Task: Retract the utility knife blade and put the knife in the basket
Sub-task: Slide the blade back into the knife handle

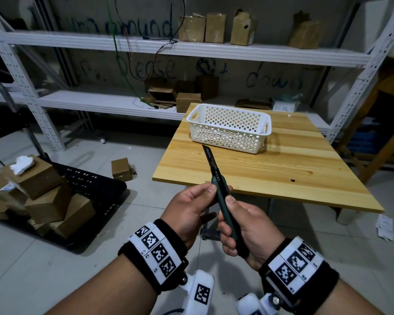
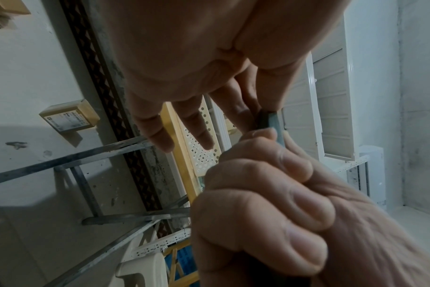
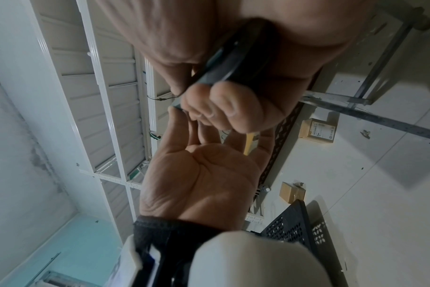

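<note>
The slim dark-green plastic utility knife point(image 1: 224, 201) was held in the air in front of the person, short of the near edge of the light wooden tabletop point(image 1: 282, 169), with its black snap-off blade point(image 1: 209, 158) run well out of the handle and pointing away toward the white perforated plastic basket point(image 1: 230, 128) standing farther off on that tabletop.

The right hand point(image 1: 246, 230) had its fingers curled round the rear half of the handle, thumb laid along the top. The left hand point(image 1: 191, 208) pinched the handle's front end between thumb and forefinger, just behind where the blade came out; its other fingers hung loose and straight.

The knife looked light and rigid, easy for one hand to carry. The smooth plastic body could well slip or twist under a thumb push, so the two-handed hold seemed sound. The long exposed blade was likely thin, brittle and sharp, so hold was best kept on the handle only, fingers behind the blade mouth. The slider itself could not be made out under the thumbs.
</note>
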A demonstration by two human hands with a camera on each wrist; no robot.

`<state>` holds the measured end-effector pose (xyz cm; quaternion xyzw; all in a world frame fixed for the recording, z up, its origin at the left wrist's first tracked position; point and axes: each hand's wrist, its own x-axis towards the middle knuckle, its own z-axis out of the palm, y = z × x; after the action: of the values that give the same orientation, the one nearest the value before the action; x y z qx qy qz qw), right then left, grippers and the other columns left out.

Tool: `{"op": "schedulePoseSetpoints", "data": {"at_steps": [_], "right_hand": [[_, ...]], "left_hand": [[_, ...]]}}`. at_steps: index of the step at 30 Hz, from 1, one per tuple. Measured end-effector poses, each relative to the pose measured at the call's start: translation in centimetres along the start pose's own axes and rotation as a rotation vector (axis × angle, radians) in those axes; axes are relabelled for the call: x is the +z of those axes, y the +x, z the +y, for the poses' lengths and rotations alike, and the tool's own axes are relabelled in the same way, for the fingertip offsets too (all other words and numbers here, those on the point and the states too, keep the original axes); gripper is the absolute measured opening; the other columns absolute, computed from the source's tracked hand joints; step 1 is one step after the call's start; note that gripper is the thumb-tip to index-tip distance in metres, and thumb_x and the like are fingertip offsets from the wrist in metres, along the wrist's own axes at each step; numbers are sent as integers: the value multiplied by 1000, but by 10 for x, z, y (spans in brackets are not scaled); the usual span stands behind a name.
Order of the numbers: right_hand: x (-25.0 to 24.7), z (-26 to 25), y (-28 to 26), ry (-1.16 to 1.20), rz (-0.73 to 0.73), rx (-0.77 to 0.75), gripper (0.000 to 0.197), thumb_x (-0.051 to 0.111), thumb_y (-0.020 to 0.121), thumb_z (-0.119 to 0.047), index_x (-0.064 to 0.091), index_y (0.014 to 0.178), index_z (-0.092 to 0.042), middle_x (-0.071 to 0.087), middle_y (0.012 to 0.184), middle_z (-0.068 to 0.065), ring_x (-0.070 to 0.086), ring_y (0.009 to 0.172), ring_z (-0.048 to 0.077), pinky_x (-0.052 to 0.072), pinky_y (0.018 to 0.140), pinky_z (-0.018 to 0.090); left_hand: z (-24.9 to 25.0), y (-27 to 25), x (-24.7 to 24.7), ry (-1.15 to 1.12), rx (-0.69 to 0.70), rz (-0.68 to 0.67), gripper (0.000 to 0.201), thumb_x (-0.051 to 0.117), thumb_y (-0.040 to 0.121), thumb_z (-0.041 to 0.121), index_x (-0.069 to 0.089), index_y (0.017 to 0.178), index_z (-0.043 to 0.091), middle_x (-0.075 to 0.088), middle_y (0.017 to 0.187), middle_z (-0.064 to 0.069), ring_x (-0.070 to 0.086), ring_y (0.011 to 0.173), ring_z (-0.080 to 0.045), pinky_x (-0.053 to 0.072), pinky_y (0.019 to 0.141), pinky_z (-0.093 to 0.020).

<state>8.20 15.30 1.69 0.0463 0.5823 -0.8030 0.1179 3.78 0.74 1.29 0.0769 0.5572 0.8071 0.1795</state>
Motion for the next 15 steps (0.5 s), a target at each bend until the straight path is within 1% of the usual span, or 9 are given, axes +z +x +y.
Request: {"op": "schedulePoseSetpoints", "data": {"at_steps": [3, 7, 9, 11, 12, 13, 14, 15], "right_hand": [[0, 0, 0, 0, -1, -1, 41, 46, 102, -42, 53, 89, -4, 45, 55, 9, 39, 36, 17, 33, 38, 21], [1, 0, 0, 4, -2, -3, 41, 45, 102, -42, 53, 89, -4, 45, 55, 9, 39, 36, 16, 33, 38, 21], [2, 1, 1, -12, 8, -5, 42, 47, 101, -43, 54, 90, -3, 46, 55, 9, 40, 37, 17, 34, 39, 22], [2, 1, 2, -41, 30, -1, 44, 49, 99, -45, 57, 91, -2, 48, 57, 10, 42, 39, 18, 35, 40, 24], [2, 2, 2, -55, 42, 7, 46, 50, 99, -46, 59, 92, -2, 50, 58, 10, 43, 40, 19, 36, 41, 24], [2, 2, 2, -69, 53, 21, 48, 51, 98, -48, 61, 93, -2, 52, 59, 10, 45, 42, 20, 37, 42, 25], [1, 2, 2, -81, 60, 42, 49, 52, 97, -50, 63, 95, -2, 54, 61, 10, 47, 43, 21, 39, 42, 26], [-1, 2, 2, -93, 61, 70, 52, 53, 95, -53, 65, 96, -3, 56, 62, 11, 50, 45, 23, 41, 43, 26]], "left_hand": [[-1, 1, -1, -7, -6, 1, 29, 59, 102, 22, 87, 95, 23, 76, 126, -20, 73, 106, -23, 48, 106, -51], [-2, 2, -2, -19, -8, 13, 28, 58, 104, 20, 86, 99, 20, 80, 125, -15, 72, 112, -25, 43, 113, -57], [-3, 3, -3, -18, -1, 23, 24, 60, 103, 20, 84, 100, 18, 80, 125, -12, 72, 112, -25, 43, 113, -58], [-2, 4, -3, -4, 9, 34, 21, 64, 99, 25, 84, 101, 17, 80, 125, -12, 72, 110, -24, 46, 109, -56], [-2, 4, -3, 3, 17, 41, 22, 67, 95, 29, 84, 101, 17, 80, 125, -13, 72, 107, -22, 48, 104, -53], [-2, 4, -3, 11, 28, 47, 25, 69, 91, 32, 84, 102, 16, 80, 124, -13, 72, 103, -21, 50, 99, -48], [-2, 4, -3, 17, 38, 49, 28, 70, 89, 35, 84, 104, 16, 80, 123, -14, 71, 98, -19, 49, 95, -45], [-2, 5, -4, 25, 45, 51, 32, 71, 88, 36, 84, 107, 14, 81, 121, -15, 71, 93, -17, 48, 96, -46]]}}
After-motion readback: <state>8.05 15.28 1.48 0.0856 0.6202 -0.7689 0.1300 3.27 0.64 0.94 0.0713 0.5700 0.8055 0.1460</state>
